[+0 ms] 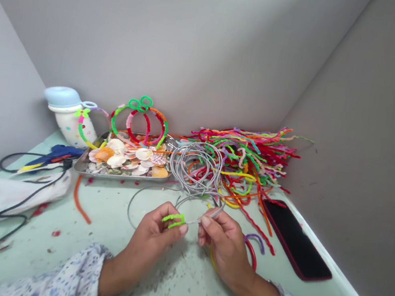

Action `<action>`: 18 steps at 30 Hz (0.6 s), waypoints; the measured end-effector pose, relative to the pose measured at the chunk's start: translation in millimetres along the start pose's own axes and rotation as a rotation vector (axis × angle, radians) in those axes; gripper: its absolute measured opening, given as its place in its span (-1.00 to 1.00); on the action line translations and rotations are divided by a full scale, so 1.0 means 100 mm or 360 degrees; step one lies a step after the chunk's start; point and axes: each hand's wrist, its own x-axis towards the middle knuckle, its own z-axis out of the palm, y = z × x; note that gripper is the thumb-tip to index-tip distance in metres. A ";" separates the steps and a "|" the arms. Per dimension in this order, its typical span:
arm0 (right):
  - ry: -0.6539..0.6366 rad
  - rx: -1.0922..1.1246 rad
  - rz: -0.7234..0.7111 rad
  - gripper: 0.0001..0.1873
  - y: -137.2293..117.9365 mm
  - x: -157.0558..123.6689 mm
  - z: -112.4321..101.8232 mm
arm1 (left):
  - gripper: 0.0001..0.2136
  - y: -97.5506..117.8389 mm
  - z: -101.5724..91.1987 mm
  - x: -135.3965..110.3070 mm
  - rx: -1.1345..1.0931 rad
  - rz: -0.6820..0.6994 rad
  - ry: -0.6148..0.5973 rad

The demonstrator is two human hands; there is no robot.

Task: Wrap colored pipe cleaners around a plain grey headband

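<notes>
My left hand [156, 232] is closed in a pinch on a bright green pipe cleaner [173, 220] that is wound around a thin grey headband hoop [188, 202]. My right hand [222, 240] is closed on the same grey hoop just to the right, fingers pressed on the wire. The two hands are a few centimetres apart above the pale green table [98, 242]. A red and a purple pipe cleaner [255, 243] lie partly under my right hand.
A pile of grey hoops [198, 166] and a heap of coloured pipe cleaners [252, 157] lie at the back. A metal tray of shells [127, 161], wrapped hoops [142, 118], a white bottle [68, 116], a blue glue gun [56, 152] with black cords, and a dark phone [296, 238] surround them.
</notes>
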 end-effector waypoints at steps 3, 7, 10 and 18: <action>-0.0007 0.0006 -0.0016 -0.77 0.00 0.00 0.00 | -0.75 0.02 0.00 0.01 -0.0031 -0.0022 -0.0019; 0.0000 0.0031 -0.0011 -0.77 0.00 0.02 0.01 | -0.76 0.02 0.01 0.02 -0.0048 -0.0073 -0.0027; -0.0003 0.0083 0.0019 -0.77 -0.02 0.02 0.02 | -0.76 0.01 0.00 0.02 -0.0059 -0.0062 -0.0036; 0.0030 0.0026 0.0015 -0.77 -0.03 0.02 0.03 | -0.72 0.00 0.03 0.03 -0.0014 -0.0062 -0.0063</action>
